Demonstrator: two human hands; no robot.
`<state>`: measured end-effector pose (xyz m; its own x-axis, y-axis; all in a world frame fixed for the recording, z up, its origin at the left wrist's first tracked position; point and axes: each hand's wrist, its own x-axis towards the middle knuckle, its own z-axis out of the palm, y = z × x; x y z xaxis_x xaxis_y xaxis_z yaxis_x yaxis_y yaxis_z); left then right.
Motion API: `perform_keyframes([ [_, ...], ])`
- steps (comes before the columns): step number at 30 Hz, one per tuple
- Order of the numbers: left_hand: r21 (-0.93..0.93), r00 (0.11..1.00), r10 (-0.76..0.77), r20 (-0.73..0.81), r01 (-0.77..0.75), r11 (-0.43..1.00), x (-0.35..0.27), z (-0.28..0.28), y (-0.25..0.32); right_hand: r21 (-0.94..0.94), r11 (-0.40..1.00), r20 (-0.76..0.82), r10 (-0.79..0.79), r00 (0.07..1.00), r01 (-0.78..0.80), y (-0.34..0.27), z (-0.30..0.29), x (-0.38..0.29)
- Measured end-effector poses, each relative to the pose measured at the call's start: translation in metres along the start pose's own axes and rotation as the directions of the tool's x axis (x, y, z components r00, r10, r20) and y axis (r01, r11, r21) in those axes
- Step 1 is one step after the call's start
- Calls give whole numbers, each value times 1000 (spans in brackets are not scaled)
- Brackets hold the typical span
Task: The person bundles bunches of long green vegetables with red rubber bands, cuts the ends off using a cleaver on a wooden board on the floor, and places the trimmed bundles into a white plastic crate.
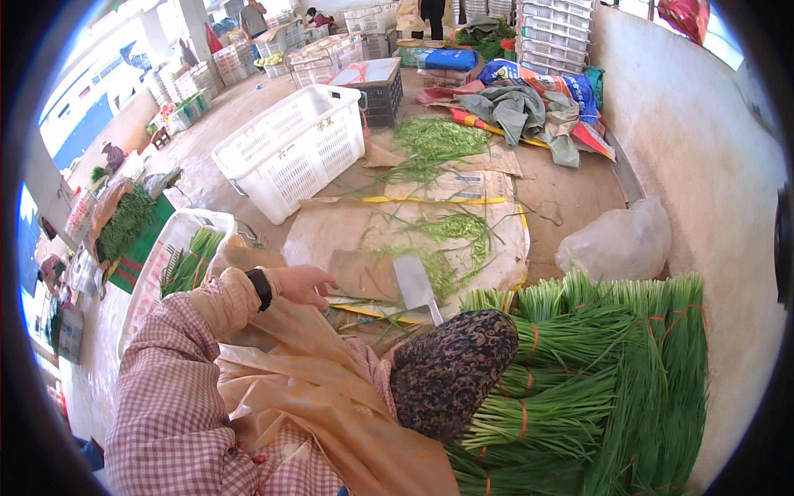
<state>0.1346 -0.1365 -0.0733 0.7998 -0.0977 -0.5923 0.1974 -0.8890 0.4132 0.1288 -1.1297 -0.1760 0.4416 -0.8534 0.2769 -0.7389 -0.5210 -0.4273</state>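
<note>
My left hand, with a dark band at its wrist, reaches over the near edge of a pale sack mat. Its fingers are slightly apart, and nothing shows in them. Just beyond the fingertips lies a flat brown board. A broad-bladed cleaver rests at the board's right end, its handle pointing towards my patterned knee. Green leaf trimmings are strewn behind the cleaver. My right hand is out of view. Bundles of garlic chives, tied with orange bands, are piled to the right of my knee.
A white plastic crate stands beyond the mat. Another crate at my left holds tied greens. More trimmings lie farther back. A plastic bag sits by the right wall. People and stacked crates are behind.
</note>
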Motion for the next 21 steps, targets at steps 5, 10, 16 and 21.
perform_keyframes([
  [5, -31, 999, 32, 26, -32, 999, 14, -4, -3, 259, 961, -75, -84, 994, 101, -72, -40, -30],
  [10, -107, 968, 240, -75, -247, 963, 24, -15, -1, 588, 788, -106, -150, 983, 184, -160, -108, -94],
  [16, -171, 812, 492, -314, -558, 812, 25, -39, 77, 881, 440, -62, -260, 964, 175, -240, -202, -199],
  [21, -243, 509, 631, -586, -853, 463, 12, -74, 169, 991, 135, 64, -495, 867, 4, -300, -251, -296],
])
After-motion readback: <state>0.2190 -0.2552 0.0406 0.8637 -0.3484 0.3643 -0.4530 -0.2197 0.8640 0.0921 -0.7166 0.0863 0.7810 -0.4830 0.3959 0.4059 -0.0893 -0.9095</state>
